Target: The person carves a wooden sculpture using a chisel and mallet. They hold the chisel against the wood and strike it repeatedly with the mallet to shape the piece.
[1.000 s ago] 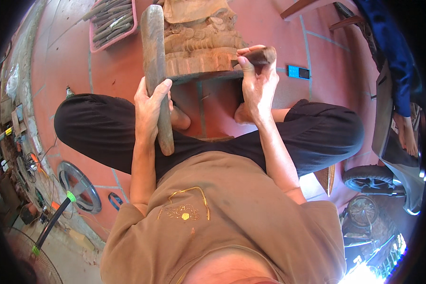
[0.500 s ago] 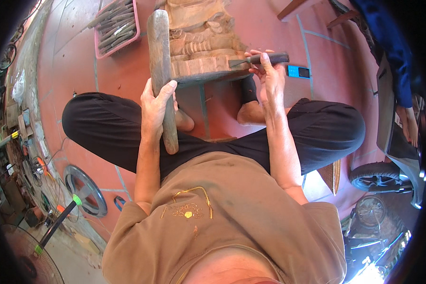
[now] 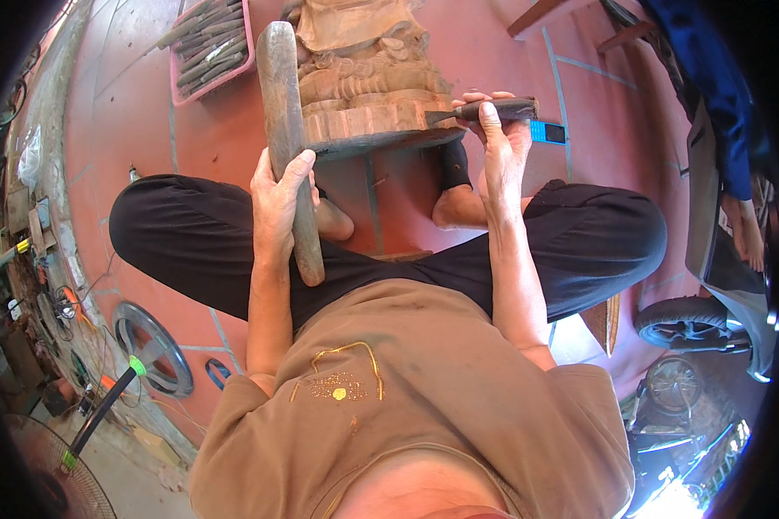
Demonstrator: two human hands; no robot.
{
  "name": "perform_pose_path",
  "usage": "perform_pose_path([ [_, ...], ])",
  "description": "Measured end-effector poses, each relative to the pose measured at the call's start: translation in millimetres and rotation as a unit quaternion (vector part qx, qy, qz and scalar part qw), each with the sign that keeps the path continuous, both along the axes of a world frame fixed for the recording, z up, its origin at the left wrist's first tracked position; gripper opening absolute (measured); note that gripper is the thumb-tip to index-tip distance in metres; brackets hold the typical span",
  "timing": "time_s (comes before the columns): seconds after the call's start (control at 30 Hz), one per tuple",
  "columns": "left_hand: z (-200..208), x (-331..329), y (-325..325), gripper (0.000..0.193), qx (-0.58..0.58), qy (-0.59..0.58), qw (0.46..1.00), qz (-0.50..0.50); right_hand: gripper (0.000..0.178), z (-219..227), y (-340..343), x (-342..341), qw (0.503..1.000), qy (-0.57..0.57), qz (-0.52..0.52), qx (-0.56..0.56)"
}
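Note:
A carved wooden block (image 3: 363, 82) stands on the tiled floor between my feet, its flat base edge turned towards me. My left hand (image 3: 279, 195) is wrapped round a long worn wooden mallet (image 3: 284, 99), which stands along the block's left side with its lower end over my lap. In my right hand (image 3: 499, 143) is a chisel (image 3: 498, 110) with a dark handle, held between thumb and fingers. Its blade points left, and the tip is at the right end of the block's edge; whether it touches the wood I cannot tell.
A pink basket (image 3: 253, 62) holds several chisels at the far left. Right of my right hand lies a blue keypad phone (image 3: 547, 132). A fan (image 3: 61, 467) and a round base (image 3: 154, 350) are at lower left. Another person's hand (image 3: 744, 232) and a wheel (image 3: 684, 324) show at right.
The mallet's top has tipped slightly left with my left hand. The block looks turned a little, and my right hand has shifted slightly right with the chisel, partly covering the phone.

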State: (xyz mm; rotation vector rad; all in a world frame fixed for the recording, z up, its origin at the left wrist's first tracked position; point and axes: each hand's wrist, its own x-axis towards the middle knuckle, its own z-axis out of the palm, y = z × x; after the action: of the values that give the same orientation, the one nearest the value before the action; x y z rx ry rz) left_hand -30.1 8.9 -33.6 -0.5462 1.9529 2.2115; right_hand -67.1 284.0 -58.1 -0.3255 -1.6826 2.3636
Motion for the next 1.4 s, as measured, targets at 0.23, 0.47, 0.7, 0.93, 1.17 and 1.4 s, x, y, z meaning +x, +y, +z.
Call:
perform_pose_path([
  [0.23, 6, -1, 2, 0.027, -0.010, -0.001, 1.000, -0.003, 0.024, 5, -6, -4, 1.000, -0.002, -0.011, 0.018],
  [0.47, 5, -1, 2, 0.027, -0.008, 0.004, 1.000, -0.004, 0.025, 2, -11, -6, 0.997, 0.011, -0.020, 0.068],
  [0.7, 8, -1, 5, 0.027, -0.015, -0.010, 1.000, -0.001, 0.026, 5, -26, -10, 0.986, 0.031, -0.025, 0.162],
  [0.93, 7, -3, 7, 0.026, -0.017, -0.011, 1.000, -0.019, 0.027, -9, 4, -18, 0.998, -0.054, -0.002, 0.014],
  [1.17, 9, -1, 7, 0.030, -0.014, -0.018, 1.000, -0.009, 0.026, -18, 10, -15, 0.991, -0.083, -0.008, -0.106],
  [1.4, 5, 1, 0, 0.030, -0.001, -0.014, 1.000, 0.014, 0.030, -8, -4, -20, 0.996, -0.013, 0.014, -0.087],
])
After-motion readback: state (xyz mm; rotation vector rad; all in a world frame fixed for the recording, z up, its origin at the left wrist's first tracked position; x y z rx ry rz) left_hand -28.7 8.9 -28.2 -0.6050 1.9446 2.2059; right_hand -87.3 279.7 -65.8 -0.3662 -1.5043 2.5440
